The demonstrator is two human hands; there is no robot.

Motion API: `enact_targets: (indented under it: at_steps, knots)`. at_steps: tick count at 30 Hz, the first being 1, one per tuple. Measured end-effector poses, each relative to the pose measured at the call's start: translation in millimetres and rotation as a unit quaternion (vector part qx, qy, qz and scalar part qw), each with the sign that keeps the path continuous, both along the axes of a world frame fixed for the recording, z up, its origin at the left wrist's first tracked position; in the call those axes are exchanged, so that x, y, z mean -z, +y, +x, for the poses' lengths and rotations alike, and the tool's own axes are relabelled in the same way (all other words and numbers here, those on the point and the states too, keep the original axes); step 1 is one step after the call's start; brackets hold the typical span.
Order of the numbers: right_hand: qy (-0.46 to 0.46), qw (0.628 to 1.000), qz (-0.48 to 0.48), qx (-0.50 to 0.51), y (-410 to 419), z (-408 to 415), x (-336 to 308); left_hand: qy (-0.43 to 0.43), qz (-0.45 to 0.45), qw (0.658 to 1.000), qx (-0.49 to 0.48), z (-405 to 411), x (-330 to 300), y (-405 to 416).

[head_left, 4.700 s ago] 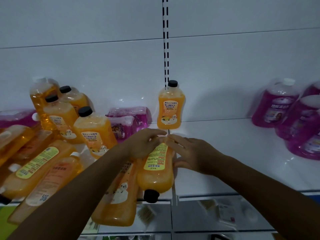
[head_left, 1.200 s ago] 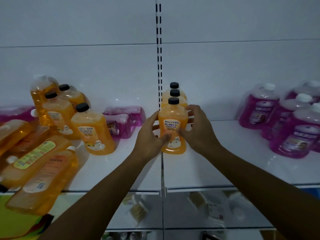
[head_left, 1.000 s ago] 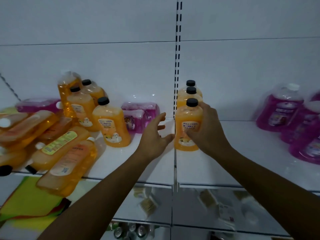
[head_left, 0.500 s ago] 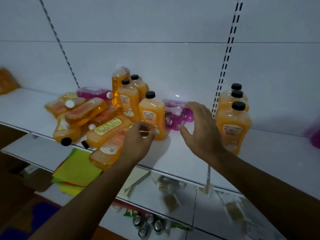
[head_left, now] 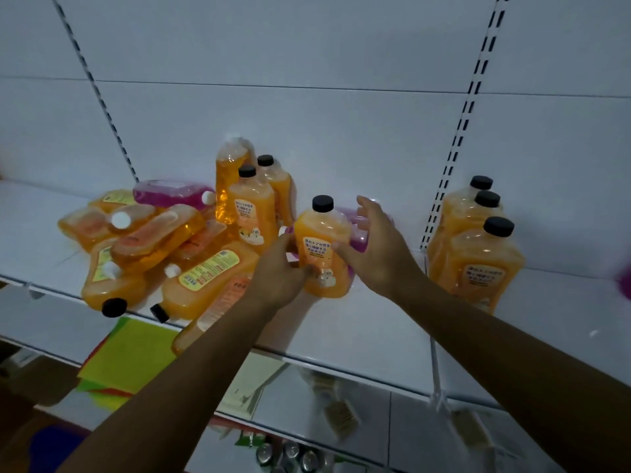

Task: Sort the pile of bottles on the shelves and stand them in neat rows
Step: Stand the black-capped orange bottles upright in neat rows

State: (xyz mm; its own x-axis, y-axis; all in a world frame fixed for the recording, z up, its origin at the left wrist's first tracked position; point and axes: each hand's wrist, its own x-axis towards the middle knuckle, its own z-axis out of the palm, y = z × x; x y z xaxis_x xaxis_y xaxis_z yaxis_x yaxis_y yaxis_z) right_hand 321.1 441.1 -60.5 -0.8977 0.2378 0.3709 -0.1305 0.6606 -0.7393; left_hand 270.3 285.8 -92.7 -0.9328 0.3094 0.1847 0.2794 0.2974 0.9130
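Observation:
An upright orange bottle with a black cap (head_left: 324,247) stands on the white shelf (head_left: 358,326), just right of the pile. My left hand (head_left: 278,271) grips its left side, thumb on the label. My right hand (head_left: 375,247) touches its right side with the thumb, fingers spread and straight. A row of three upright orange bottles (head_left: 478,264) stands one behind the other at the right. At the left lies a pile of orange bottles (head_left: 153,247), tipped over, with a few upright orange bottles (head_left: 252,213) at its back.
A purple bottle (head_left: 170,194) lies on top of the pile, and more purple bottles (head_left: 358,237) lie behind my right hand. Bare shelf runs between the held bottle and the row. Coloured sheets (head_left: 126,356), brushes (head_left: 341,414) and cans (head_left: 290,452) sit below.
Both hands left the front bottle of the right-hand row and moved left. My left hand has taken hold of the standing orange bottle beside the pile; the view swung left.

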Motion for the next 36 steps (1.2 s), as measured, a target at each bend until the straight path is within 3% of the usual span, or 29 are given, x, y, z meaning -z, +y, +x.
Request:
enact_targets:
  at_steps: [7, 14, 22, 25, 29, 33, 36]
  knots:
    - [0.08, 0.976, 0.196, 0.051, 28, 14, -14, -0.002, -0.045, 0.996, 0.083, -3, 7, 51]
    - [0.008, 0.93, 0.356, 0.097, 53, 33, -31, 0.024, -0.064, 0.992, 0.11, 2, 13, 90]
    - [-0.004, 0.903, 0.408, 0.134, 65, 40, -27, 0.03, -0.057, 0.994, 0.092, 9, 16, 114]
    - [0.097, 0.902, 0.4, 0.134, 58, 39, -19, 0.045, -0.084, 0.991, 0.091, 9, 17, 109]
    - [0.217, 0.908, 0.354, 0.054, 35, 28, -10, 0.091, -0.1, 0.989, 0.062, 6, 15, 82]
    - [0.153, 0.925, 0.347, 0.014, 8, 9, 1, 0.11, -0.141, 0.982, -0.06, -16, 5, 37]
    - [0.035, 0.944, 0.329, 0.008, -1, -15, 15, 0.013, -0.098, 0.988, -0.115, -32, -3, 15]
